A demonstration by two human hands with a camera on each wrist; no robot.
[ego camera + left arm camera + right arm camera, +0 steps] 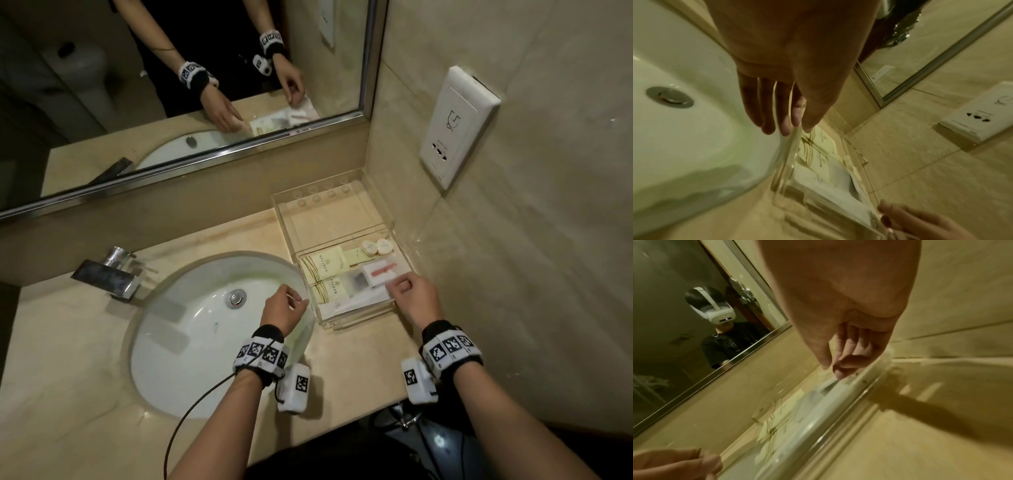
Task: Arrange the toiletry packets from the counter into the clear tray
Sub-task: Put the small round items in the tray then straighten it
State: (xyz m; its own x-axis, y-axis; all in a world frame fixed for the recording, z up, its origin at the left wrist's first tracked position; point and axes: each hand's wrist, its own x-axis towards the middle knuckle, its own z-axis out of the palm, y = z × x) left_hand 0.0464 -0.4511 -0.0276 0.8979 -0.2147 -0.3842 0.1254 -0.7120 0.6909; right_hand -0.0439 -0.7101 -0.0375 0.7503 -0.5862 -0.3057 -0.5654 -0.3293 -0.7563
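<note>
The clear tray [329, 219] stands on the counter to the right of the sink, against the wall. Its near compartment holds two cream packets [323, 267], two round soaps [376, 246], a white box with a red strip [378, 272] and a clear bag [356, 284]. The far compartment is bare. My left hand [301, 301] pinches the tray's left wall [789, 162], thumb inside and fingers outside [797, 128]. My right hand [400, 286] pinches the tray's right wall by the near corner [833, 369]. Cream packets [818, 146] show through the wall.
The white basin [191, 329] with its drain [235, 297] lies left of the tray, the chrome faucet [113, 274] behind it. A mirror [171, 85] runs along the back. The tiled side wall carries a white socket panel [455, 126] just right of the tray.
</note>
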